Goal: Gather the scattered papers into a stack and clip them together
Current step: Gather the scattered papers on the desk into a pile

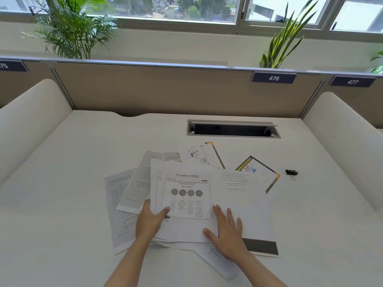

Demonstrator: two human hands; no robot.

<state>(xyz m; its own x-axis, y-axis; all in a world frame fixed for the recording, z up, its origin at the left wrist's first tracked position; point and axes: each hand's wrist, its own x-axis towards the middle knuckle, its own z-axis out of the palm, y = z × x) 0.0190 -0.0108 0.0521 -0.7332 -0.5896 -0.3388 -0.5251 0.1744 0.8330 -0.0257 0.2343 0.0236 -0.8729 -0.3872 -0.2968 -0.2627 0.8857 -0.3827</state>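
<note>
Hands on loose white printed sheets [187, 195] fanned mid-desk: left hand [150, 221] pinching the pile's left edge, right hand [227, 230] flat, fingers spread; thin, slippery paper, probably best squared by its edges, small black binder clip [291, 172] well right.

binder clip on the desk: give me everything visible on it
The binder clip is small and black, apparently metal, with thin wire handles; one loop points toward the person. It lies on the bare white desk, right of the spread papers and apart from them, nearest the colourful yellow-bordered flyer. Neither hand touches it. Too small to tell if its mouth is open.
</note>
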